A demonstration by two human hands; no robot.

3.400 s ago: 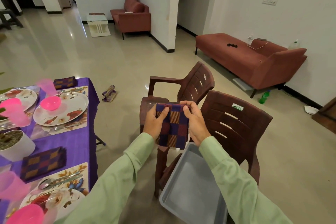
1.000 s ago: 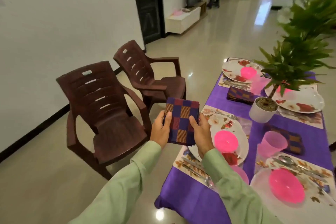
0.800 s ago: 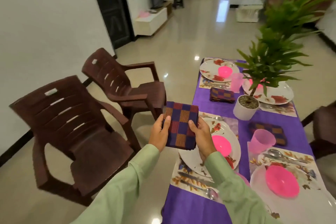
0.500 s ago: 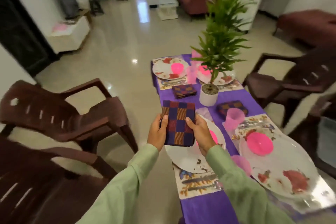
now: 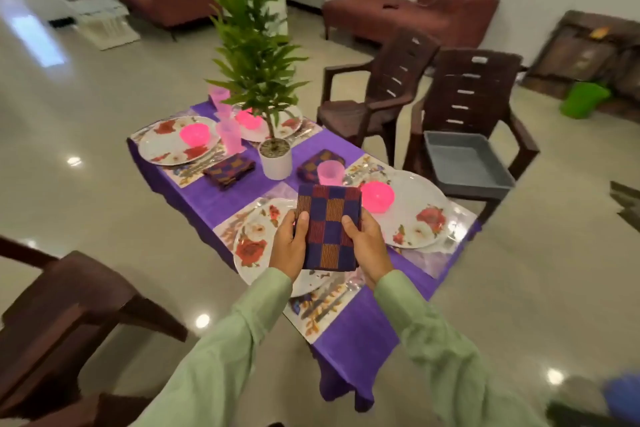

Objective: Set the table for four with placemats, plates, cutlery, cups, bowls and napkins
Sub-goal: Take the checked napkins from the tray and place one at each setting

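1. The view has swung since a moment ago: the table [image 5: 221, 198] now lies slantwise, and a grey tray [image 5: 464, 163] shows to the right of the grip.
2. The plate [image 5: 249, 250] beneath the grip is half hidden.
3. The folded napkin [image 5: 327, 218], checked purple and orange, stays in the grip of the left hand [image 5: 289, 248] and right hand [image 5: 369, 246], above that plate.

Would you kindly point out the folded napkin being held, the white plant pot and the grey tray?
folded napkin [image 5: 327, 229], head view, middle of its checked face.
white plant pot [image 5: 277, 165], head view, front wall below the soil.
grey tray [image 5: 467, 163], head view, bare floor inside.
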